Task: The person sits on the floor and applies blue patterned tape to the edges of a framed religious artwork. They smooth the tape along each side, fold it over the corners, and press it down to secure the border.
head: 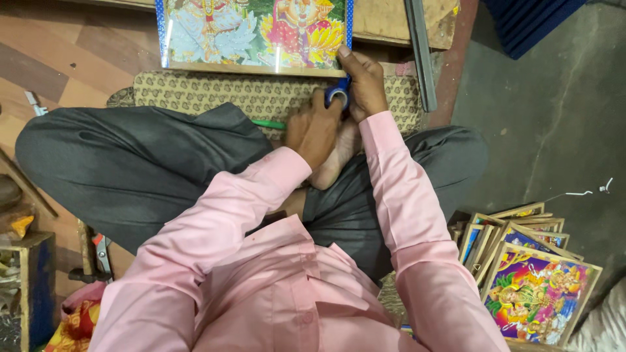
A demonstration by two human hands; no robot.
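Head view: tape roll (338, 93) between hands.

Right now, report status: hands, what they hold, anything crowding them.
Left hand gripping blue tape roll. Right hand on roll, thumb touching framed picture. Green-handled tool beside left hand; stack of framed pictures clear at right.

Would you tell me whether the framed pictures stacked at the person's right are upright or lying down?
Lying down, roughly flat: the framed pictures rest overlapping in a loose pile on the floor, the top one face up.

Blue tape roll (338, 93); green handle (268, 124); beige patterned mat (215, 94); pink sleeves (398, 169); grey trousers (130, 163); multicoloured framed picture (254, 32).
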